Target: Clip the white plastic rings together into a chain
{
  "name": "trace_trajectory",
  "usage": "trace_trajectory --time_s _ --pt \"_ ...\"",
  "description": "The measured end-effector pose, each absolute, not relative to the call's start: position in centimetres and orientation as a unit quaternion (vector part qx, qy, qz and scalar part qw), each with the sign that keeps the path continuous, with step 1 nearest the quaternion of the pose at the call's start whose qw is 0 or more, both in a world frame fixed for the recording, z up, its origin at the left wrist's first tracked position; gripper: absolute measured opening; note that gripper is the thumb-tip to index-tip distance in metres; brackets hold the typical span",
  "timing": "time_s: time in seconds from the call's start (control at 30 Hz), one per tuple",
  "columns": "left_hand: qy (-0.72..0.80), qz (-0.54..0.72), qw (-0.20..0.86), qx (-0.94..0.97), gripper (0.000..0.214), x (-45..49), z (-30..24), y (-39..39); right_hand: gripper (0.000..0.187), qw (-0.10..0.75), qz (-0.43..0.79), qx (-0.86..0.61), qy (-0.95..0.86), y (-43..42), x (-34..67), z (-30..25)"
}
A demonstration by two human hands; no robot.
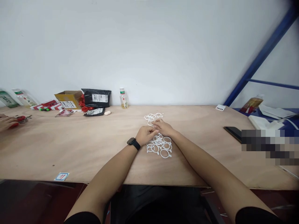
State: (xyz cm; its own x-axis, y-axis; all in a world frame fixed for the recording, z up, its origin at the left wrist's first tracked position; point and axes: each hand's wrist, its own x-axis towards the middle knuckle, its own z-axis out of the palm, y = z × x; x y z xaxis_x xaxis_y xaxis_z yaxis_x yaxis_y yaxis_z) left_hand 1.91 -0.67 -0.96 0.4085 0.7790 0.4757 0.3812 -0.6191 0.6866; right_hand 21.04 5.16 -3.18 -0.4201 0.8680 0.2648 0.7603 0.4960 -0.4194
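Note:
A heap of white plastic rings (pixel 161 146) lies on the wooden table (pixel 93 149) in front of me, with a smaller cluster of rings (pixel 153 117) farther back. My left hand (pixel 146 134), with a black watch (pixel 133 143) on its wrist, is curled and pinches a white ring between the two heaps. My right hand (pixel 164 127) meets it from the right, fingers bent onto the same ring. What exactly sits between the fingertips is too small to make out fully.
Another person's hand (pixel 7 122) holds something red at the far left. A cardboard box (pixel 68 98), black bags (pixel 97 97), a small bottle (pixel 123 98) stand along the wall. A dark phone (pixel 233 132) lies right, beside a blue metal frame (pixel 261 56).

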Motion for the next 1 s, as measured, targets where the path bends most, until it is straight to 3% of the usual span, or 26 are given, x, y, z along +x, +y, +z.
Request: trace_trajectory --time_s 0.13,0.4,0.63,0.73,1.0 --pt "0.398 0.448 0.256 0.758 0.042 1.9 -1.4 -0.2 0.026 0.197 0.115 -0.500 -0.835 4.7 20.8 -3.0" --pt "0.456 0.489 0.275 0.691 0.026 1.7 -3.1 1.7 0.007 0.251 0.128 -0.489 -0.825 3.9 21.2 -3.3" --pt "0.434 0.483 0.318 0.690 0.031 1.4 -3.2 1.9 0.012 0.394 0.145 -0.375 -0.826 2.0 20.5 -1.8" --pt "0.403 0.490 0.381 0.672 0.039 1.5 -2.8 1.9 0.011 0.412 0.154 -0.339 -0.831 1.0 19.9 -1.1" --pt "0.346 0.547 0.528 0.549 0.047 2.1 -2.6 2.0 0.023 0.495 0.199 -0.387 -0.752 0.1 19.3 -1.4"
